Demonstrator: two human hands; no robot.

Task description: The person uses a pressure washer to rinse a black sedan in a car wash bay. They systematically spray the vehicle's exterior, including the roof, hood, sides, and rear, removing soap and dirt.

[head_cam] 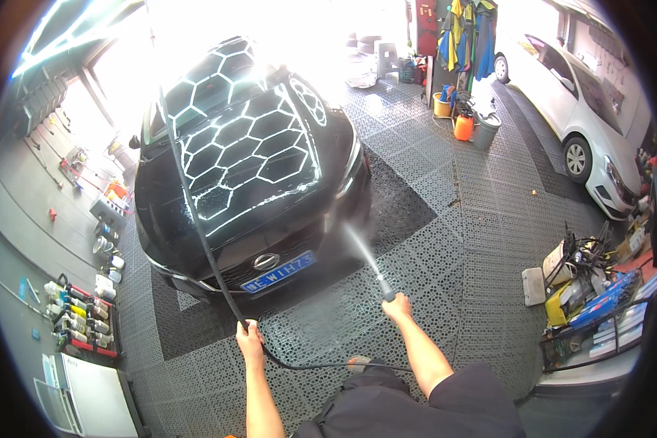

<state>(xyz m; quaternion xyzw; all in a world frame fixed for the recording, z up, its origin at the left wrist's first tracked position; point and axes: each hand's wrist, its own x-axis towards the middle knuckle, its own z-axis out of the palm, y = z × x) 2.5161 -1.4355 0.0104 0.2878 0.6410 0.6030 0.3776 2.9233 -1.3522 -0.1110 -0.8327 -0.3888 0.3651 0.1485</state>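
Observation:
In front of me a wet black car [284, 213] stands nose towards me, with hexagonal light reflections across its hood. My right hand [398, 307] grips a spray gun [386, 287], and a white water jet [361, 246] fans from its tip at the front bumper's corner beside the licence plate [278, 272]. Fine mist hangs around that corner and hides part of it. Closed around a black hose [219, 279] is my left hand [250, 342]. From there the hose runs up past the hood, and its lower part loops across my front towards the right arm.
Wet grating tiles [416, 334] cover the floor. A white car [575, 104] is parked at right. Buckets [487, 131] sit below hanging cloths [462, 38]. A cluttered cart [591, 323] stands near right; a bottle rack [85, 317] and white cabinet [96, 394] line the left.

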